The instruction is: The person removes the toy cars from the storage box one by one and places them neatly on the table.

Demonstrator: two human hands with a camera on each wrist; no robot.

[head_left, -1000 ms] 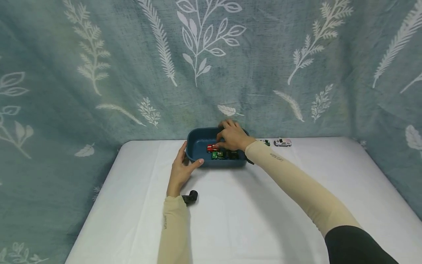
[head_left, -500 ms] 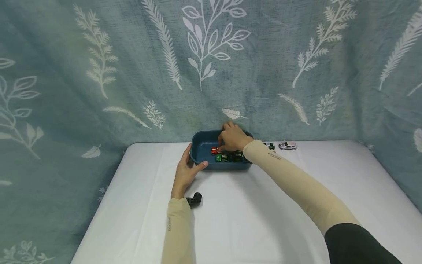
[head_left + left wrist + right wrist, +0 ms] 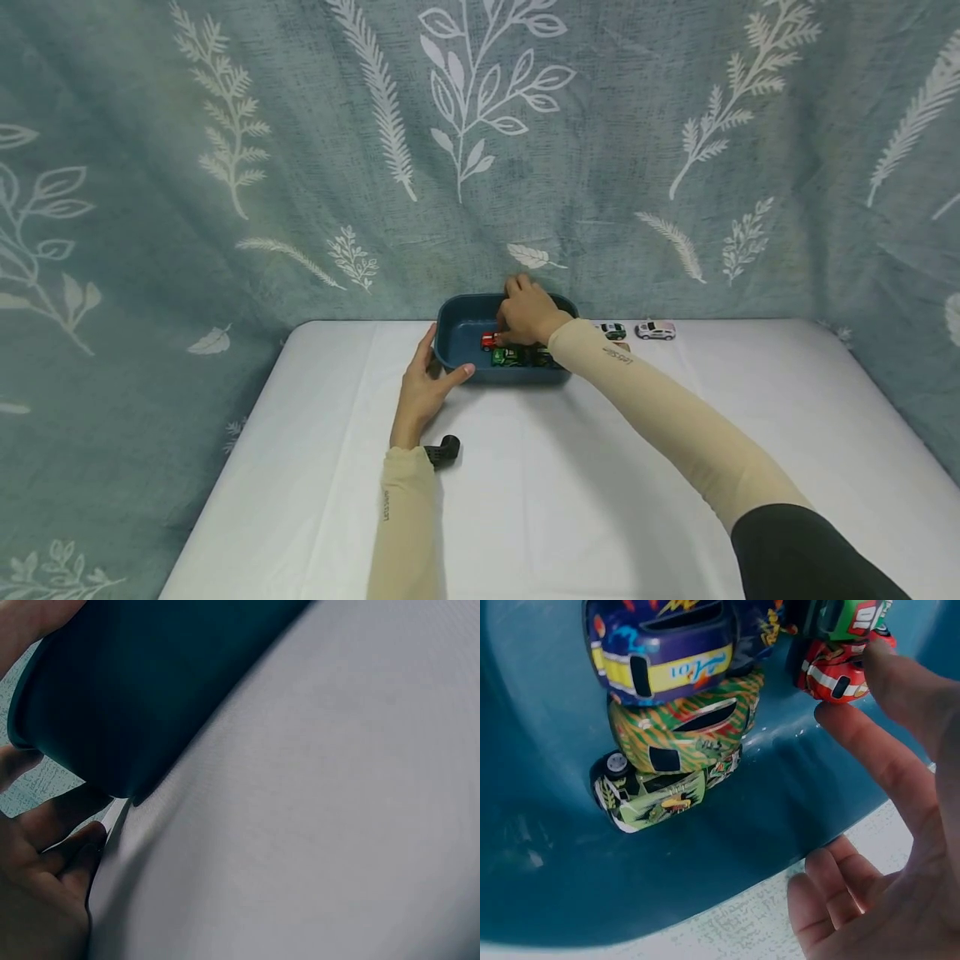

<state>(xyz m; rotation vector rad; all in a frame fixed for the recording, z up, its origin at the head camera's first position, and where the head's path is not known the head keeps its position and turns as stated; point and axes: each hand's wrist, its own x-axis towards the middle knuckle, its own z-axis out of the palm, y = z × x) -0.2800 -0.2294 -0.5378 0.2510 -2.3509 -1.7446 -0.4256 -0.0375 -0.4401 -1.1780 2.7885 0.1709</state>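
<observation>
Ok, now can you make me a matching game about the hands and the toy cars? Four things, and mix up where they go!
Things:
1. left hand
2. right hand
3. purple car
4. pale car

Clues:
A. on the white table, outside the blue tub
B. thumb and finger at the red car
C. inside the tub, with a yellow stripe
D. holding the tub's left end

Right pairs: 1-D, 2-B, 3-C, 4-A

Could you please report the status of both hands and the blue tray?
Left hand gripping left end of blue tray; right hand pinching red toy car inside; green toy car crowding it.
</observation>
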